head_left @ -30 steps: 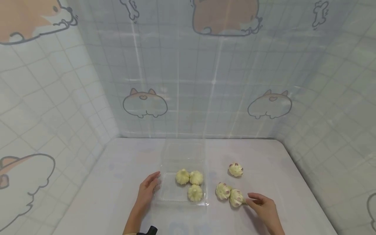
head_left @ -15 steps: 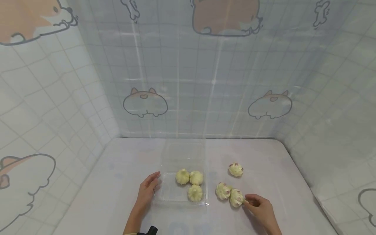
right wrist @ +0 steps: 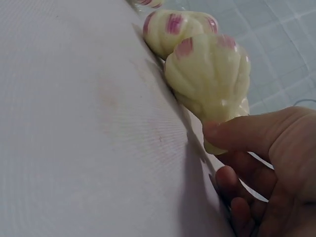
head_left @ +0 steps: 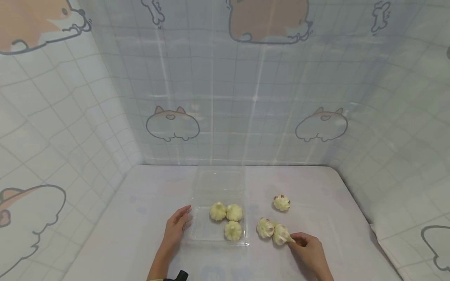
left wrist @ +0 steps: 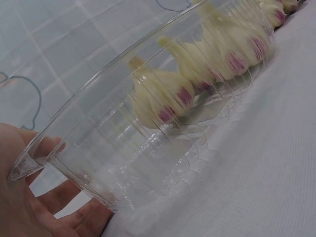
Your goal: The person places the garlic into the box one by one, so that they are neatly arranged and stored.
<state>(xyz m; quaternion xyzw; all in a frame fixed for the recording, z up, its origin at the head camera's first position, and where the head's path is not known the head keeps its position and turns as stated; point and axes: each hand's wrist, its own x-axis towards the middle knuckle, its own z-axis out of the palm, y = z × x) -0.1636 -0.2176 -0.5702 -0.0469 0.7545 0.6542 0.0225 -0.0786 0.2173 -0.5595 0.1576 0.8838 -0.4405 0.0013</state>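
Note:
Pinched by its stem between thumb and fingers of my right hand (head_left: 310,251) is a pale garlic bulb (right wrist: 210,74) with purple streaks. Its head touches a second bulb (head_left: 265,228), and a third bulb (head_left: 282,203) lies farther back on the table. My left hand (head_left: 176,225) rests against the left side of a clear plastic container (head_left: 204,230), fingers relaxed along its outer wall. Inside that container, three garlic bulbs (left wrist: 160,96) stand stem up, grouped at the right and back. The thumb of my left hand is hard to make out in the left wrist view.
The container's transparent lid (head_left: 219,179) lies folded back behind it. A pale cloth-covered table (head_left: 154,187) bears everything. Tiled-pattern sheets with cartoon dogs hang as walls (head_left: 246,89) at the back and both sides.
My right hand has moved slightly left, closed on the stem of the nearest bulb and turned or shifted that bulb a little. My left hand and the container have stayed put.

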